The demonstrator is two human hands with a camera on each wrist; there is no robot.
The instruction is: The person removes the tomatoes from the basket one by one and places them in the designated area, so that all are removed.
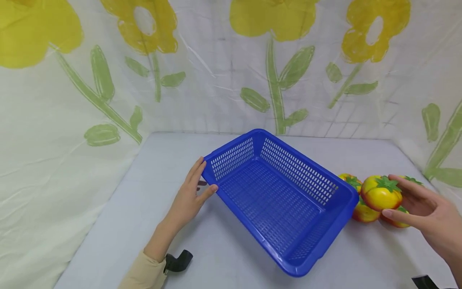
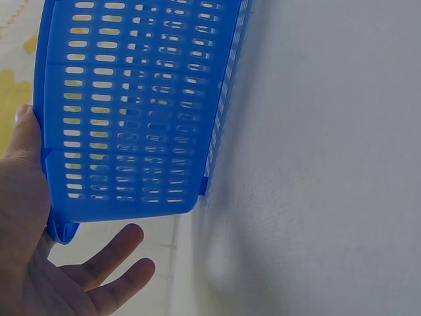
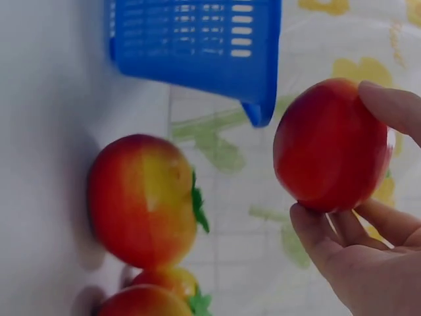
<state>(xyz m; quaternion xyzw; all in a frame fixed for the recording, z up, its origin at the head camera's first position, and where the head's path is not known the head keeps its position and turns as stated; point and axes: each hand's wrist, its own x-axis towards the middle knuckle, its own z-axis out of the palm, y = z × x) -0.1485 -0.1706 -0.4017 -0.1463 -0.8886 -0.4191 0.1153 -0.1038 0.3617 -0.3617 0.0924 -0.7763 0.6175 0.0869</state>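
Observation:
A blue plastic basket [image 1: 270,200] with slotted walls sits at a slant on the table, with nothing inside. My left hand [image 1: 187,196] grips its left corner, the thumb over the rim [image 2: 58,227] and two fingers stretched out beside the wall. To the basket's right, my right hand [image 1: 429,212] holds a yellow-and-red toy tomato [image 1: 380,192] with a green leafy top between thumb and fingers. In the right wrist view the held tomato [image 3: 332,145] shows its red underside, raised above the other tomatoes [image 3: 141,201].
Several more toy tomatoes [image 1: 366,212] lie on the white table [image 1: 119,224] close to the basket's right corner, partly hidden by the held one. A flower-printed curtain [image 1: 213,80] hangs behind the table. Black wrist mounts [image 1: 178,261] show near the sleeves.

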